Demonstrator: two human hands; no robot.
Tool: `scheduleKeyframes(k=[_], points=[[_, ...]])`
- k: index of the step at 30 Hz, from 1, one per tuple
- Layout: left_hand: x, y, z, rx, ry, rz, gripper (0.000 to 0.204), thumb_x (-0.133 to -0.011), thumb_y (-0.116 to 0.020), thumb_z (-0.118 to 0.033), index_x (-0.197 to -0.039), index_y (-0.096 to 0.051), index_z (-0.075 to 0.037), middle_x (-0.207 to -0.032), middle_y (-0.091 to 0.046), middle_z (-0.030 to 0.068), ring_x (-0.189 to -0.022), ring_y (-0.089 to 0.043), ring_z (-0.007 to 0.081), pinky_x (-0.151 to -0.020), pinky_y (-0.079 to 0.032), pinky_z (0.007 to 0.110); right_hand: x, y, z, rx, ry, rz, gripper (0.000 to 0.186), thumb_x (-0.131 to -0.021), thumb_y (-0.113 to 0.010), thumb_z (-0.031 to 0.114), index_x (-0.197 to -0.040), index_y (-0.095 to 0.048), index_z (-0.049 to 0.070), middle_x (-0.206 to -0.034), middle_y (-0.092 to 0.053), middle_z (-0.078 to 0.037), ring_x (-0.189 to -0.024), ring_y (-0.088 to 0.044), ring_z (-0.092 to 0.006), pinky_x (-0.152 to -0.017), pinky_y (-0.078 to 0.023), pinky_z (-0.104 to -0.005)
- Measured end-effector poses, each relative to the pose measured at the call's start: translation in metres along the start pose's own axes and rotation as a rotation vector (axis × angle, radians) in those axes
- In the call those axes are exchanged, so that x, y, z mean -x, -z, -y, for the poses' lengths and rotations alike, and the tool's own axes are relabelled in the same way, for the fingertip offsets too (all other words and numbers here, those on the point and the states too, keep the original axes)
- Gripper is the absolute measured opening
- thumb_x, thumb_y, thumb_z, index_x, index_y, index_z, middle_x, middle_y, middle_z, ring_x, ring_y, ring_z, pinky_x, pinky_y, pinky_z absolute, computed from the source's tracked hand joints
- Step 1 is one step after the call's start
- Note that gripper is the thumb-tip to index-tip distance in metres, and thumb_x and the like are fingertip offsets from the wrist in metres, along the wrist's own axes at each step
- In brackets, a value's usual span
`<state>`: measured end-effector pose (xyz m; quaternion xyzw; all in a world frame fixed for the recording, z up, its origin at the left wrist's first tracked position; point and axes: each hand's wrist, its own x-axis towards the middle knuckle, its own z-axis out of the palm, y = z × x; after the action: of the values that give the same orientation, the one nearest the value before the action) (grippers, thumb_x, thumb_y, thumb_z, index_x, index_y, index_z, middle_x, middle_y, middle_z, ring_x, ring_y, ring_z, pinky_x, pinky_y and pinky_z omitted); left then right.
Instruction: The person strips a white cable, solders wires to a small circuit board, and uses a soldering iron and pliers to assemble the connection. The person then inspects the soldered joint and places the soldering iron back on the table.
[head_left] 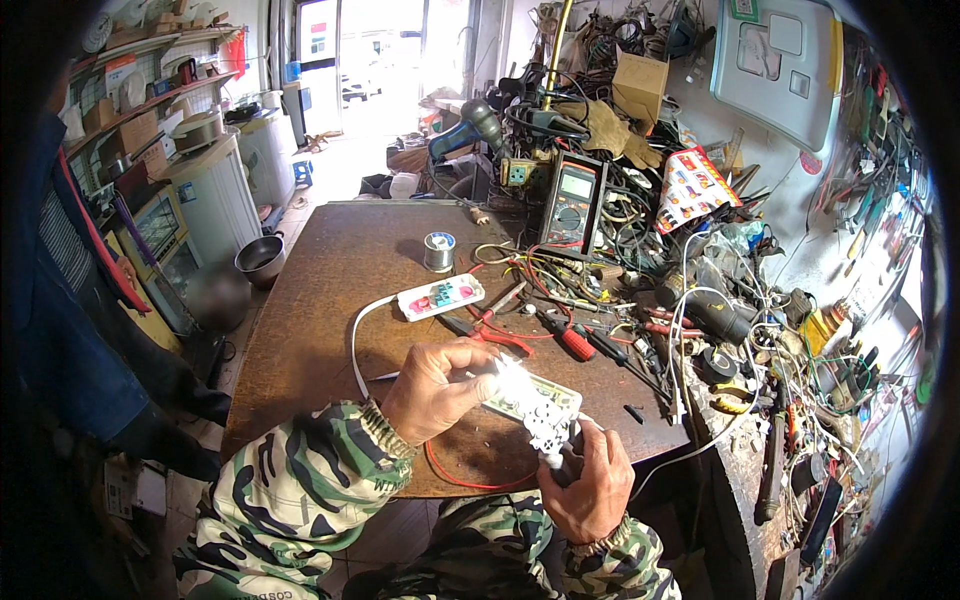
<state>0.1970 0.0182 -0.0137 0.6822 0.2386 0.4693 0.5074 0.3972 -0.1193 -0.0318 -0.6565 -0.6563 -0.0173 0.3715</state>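
Note:
Both hands are over the near part of the wooden table, holding a white plastic piece with small round holes. My left hand pinches its upper end, where strong glare hides detail. My right hand grips the lower end between thumb and fingers. Just behind this piece lies a pale, long, narrow panel, partly covered by it. Farther back rests an open white narrow casing with pink and green parts inside and a white cable running from it. Red-handled pliers lie between casing and hands.
A solder spool stands farther back on the brown table. A multimeter leans at the back right. Screwdrivers, test leads and tangled cables crowd the right side. A person in dark blue clothes stands at the left.

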Motion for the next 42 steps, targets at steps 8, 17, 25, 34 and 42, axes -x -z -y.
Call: scheduleKeyframes(k=[8,17,25,34,42], points=[[0.0005,-0.0004,-0.0004,-0.026,0.044,-0.008,0.011,-0.09,-0.068,0.001,-0.099,-0.071,0.006,-0.097,-0.068,0.0043,-0.086,-0.063,0.0085,-0.077,-0.052,0.023,-0.0005,-0.001,-0.0009,-0.008,0.011,0.0,0.065,-0.065,-0.081,0.016,-0.122,-0.055,-0.002,-0.101,-0.06,-0.023,-0.091,-0.062,-0.0419,-0.079,-0.051,-0.0491],[0.0011,-0.0002,-0.0036,-0.012,0.05,0.008,0.013,-0.089,-0.067,0.004,-0.101,-0.072,0.006,-0.1,-0.068,0.0044,-0.087,-0.064,0.0085,-0.077,-0.053,0.023,-0.0011,-0.0024,-0.0022,-0.029,0.061,-0.044,0.054,-0.069,-0.079,0.01,-0.117,-0.058,-0.003,-0.086,-0.059,-0.016,-0.074,-0.063,-0.033,-0.064,-0.052,-0.0415],[0.0006,-0.0015,-0.0072,-0.014,0.052,0.004,0.014,-0.088,-0.066,0.005,-0.101,-0.071,0.006,-0.098,-0.068,0.004,-0.087,-0.064,0.0084,-0.077,-0.053,0.023,-0.0021,-0.0016,-0.0029,-0.037,0.081,-0.046,0.053,-0.069,-0.079,0.009,-0.116,-0.058,-0.004,-0.088,-0.061,-0.018,-0.073,-0.064,-0.0333,-0.064,-0.053,-0.0411],[0.0009,-0.0008,-0.0052,-0.01,0.041,0.011,0.013,-0.088,-0.067,0.004,-0.1,-0.072,0.005,-0.099,-0.067,0.0033,-0.086,-0.062,0.0072,-0.075,-0.05,0.022,0.0006,-0.0024,-0.0032,-0.065,0.03,-0.007,0.062,-0.063,-0.081,0.015,-0.117,-0.056,-0.001,-0.093,-0.059,-0.02,-0.083,-0.062,-0.0401,-0.071,-0.05,-0.0481],[0.0025,-0.0018,-0.0095,-0.001,0.063,0.019,0.015,-0.09,-0.068,-0.002,-0.103,-0.072,0.004,-0.098,-0.066,0.0029,-0.089,-0.062,0.0077,-0.078,-0.051,0.025,0.0003,-0.0047,-0.0033,-0.047,0.094,-0.073,0.06,-0.064,-0.081,0.015,-0.116,-0.057,-0.001,-0.089,-0.06,-0.02,-0.076,-0.062,-0.0398,-0.066,-0.051,-0.0471]])
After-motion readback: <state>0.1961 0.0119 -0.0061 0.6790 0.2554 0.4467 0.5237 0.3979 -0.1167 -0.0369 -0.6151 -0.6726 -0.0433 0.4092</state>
